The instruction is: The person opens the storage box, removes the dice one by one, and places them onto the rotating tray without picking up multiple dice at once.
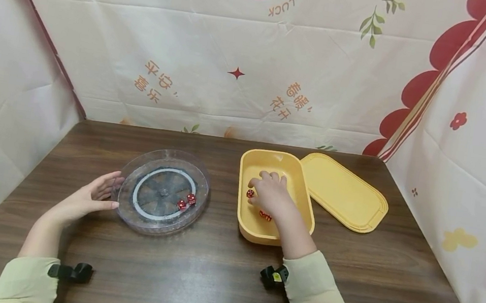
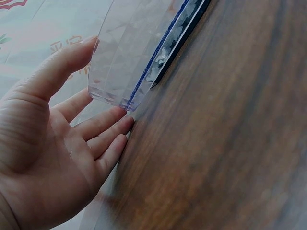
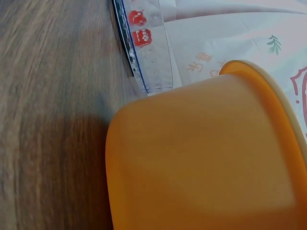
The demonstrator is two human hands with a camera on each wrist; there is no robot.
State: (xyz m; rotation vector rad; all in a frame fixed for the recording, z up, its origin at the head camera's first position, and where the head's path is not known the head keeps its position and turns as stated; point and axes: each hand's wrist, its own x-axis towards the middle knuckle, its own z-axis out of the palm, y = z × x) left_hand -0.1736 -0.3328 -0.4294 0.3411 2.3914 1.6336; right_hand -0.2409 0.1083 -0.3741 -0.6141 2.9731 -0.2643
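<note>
A clear round dish [image 1: 167,162] [image 2: 129,48] [image 3: 156,67] sits left of centre on the wooden table, with two red dice [image 1: 186,202] [image 3: 140,28] inside near its right rim. My left hand [image 1: 91,198] [image 2: 57,143] lies open against the dish's left rim, thumb and fingertips touching the wall. My right hand [image 1: 270,194] reaches palm down into a yellow box [image 1: 246,226] [image 3: 206,158], fingers curled, pinching a red die [image 1: 249,193] at the thumb. Another red die [image 1: 265,216] shows under the wrist. The right wrist view shows only the box's outer wall.
The yellow lid [image 1: 343,193] lies flat to the right of the box, touching it. Printed cloth walls close in the table [image 1: 207,280] at the back and on both sides. Bare wood runs along the front.
</note>
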